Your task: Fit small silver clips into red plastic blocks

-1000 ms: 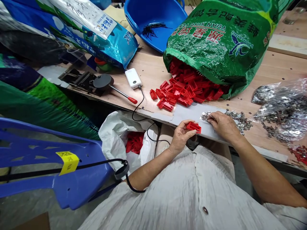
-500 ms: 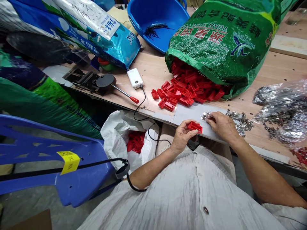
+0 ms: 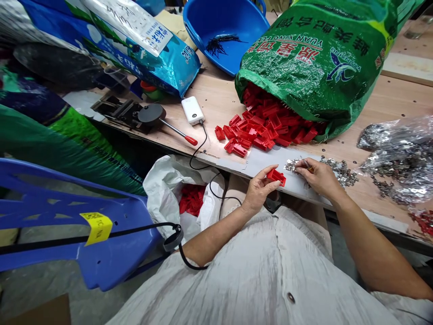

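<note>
My left hand (image 3: 256,193) grips a small hollow red plastic housing (image 3: 275,177) between thumb and fingers, just off the table's front edge. To its right, my right hand (image 3: 320,177) is closed in a pinch over the small pile of metal pieces (image 3: 291,165). A thin, slim thing shows at its fingertips, too small to make out. More shiny metal pieces (image 3: 345,174) lie just beyond that hand. Loose red housings (image 3: 252,135) spill onto the table from the mouth of a green woven sack (image 3: 304,58).
A lever tool (image 3: 152,115) with a red-tipped handle and a white power bank (image 3: 192,110) with a cable sit to the left. Clear bags of metal parts (image 3: 402,153) lie at right. Below the edge, a white sack (image 3: 162,180) holds red pieces. A blue basin (image 3: 223,27) stands behind.
My right hand has shifted slightly right, and a slim thing now shows at its fingertips. The red housing has tilted a little in my left hand.
</note>
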Motion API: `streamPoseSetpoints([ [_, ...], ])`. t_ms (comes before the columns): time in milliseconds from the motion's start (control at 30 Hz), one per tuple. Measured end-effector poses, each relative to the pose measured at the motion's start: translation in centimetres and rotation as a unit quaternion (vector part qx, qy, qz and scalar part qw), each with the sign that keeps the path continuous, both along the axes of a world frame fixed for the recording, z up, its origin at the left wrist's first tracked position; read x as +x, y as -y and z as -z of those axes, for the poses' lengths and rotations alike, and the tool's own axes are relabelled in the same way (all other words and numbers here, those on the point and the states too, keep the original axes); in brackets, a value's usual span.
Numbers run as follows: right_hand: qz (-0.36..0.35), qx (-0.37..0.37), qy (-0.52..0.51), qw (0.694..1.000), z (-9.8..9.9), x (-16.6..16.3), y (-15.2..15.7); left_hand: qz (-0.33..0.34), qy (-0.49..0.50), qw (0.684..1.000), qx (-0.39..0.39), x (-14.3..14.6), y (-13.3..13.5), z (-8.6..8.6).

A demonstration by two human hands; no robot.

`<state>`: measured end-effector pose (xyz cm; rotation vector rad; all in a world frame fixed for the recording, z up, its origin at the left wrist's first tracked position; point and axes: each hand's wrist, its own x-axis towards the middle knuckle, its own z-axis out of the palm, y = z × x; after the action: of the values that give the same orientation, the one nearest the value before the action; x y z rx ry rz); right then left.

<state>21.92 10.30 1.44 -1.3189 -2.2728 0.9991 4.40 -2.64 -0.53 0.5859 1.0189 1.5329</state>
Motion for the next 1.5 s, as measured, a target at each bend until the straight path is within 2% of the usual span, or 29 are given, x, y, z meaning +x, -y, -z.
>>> streamPoseSetpoints([
  [200, 0.005, -0.159, -0.133, 0.978, -0.4, 0.1, 0.1, 0.007, -0.003, 1.0, 0.013, 0.1, -0.3, 0.0],
  [367, -0.016, -0.227, -0.17, 0.959, -1.7, -0.1, 1.4, 0.016, 0.001, 1.0, 0.014, 0.5, -0.6, -0.4],
  [500, -0.056, -0.204, -0.166, 0.963, -2.0, -0.2, 2.3, 0.024, 0.007, 0.999, 0.021, 0.8, -0.6, -1.1],
  [600, -0.064, -0.174, -0.144, 0.972, -1.7, -0.1, 2.7, 0.034, -0.006, 0.999, 0.02, 0.9, -0.4, -1.6],
  [733, -0.066, -0.173, -0.133, 0.974, -1.3, 0.0, 3.0, 0.044, -0.031, 0.999, 0.006, 1.0, -0.3, -1.6],
  [967, -0.039, -0.161, -0.136, 0.977, -1.6, 0.4, 3.2, 0.026, 0.123, 0.992, -0.003, 0.9, -0.6, -1.4],
  [1167, -0.06, -0.137, -0.131, 0.98, -2.0, 0.6, 4.2, 0.039, 0.177, 0.983, -0.029, 0.6, -0.5, -1.5],
  [1267, -0.065, -0.114, -0.124, 0.984, -2.1, 0.3, 4.6, 0.045, 0.167, 0.985, -0.027, 0.7, -0.4, -1.3],
  [1500, -0.069, -0.109, -0.11, 0.986, -1.9, 0.2, 4.5, 0.046, 0.075, 0.996, 0.004, 0.6, -0.2, -0.9],
])
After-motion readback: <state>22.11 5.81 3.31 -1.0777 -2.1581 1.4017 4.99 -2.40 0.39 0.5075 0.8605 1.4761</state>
